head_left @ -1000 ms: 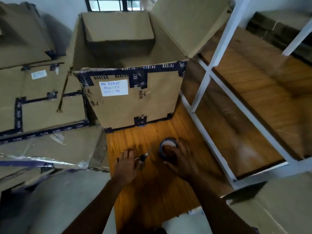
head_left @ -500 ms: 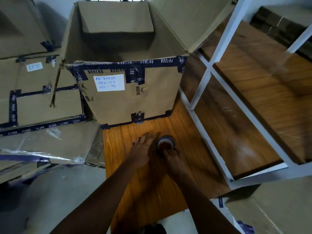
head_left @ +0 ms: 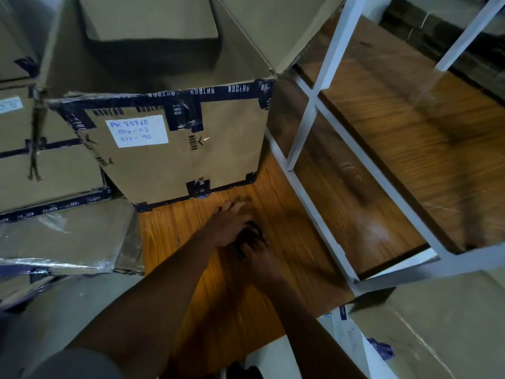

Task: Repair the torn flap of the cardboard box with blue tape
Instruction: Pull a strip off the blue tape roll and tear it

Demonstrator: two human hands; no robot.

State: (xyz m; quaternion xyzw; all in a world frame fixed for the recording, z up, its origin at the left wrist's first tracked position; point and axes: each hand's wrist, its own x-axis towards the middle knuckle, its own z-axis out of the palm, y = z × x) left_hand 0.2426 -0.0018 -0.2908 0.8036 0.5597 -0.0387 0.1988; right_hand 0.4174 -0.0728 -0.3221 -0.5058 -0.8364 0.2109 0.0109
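Just before the cardboard box [head_left: 175, 149], both hands meet on the tabletop [head_left: 175, 236]: left hand [head_left: 228, 224] and right hand [head_left: 259, 255] overlap on a dark, blurred object [head_left: 250, 233]; neither grip can be told.

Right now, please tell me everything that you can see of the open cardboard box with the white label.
The open cardboard box is brown and stands upright on a wooden board, its flaps raised. Dark blue printed tape edges its front rim, corners and bottom. A white label with blue handwriting sits on its front wall. The rim looks crumpled at its left corner. Other boxes stand close at its left. The hands work below it without touching it.
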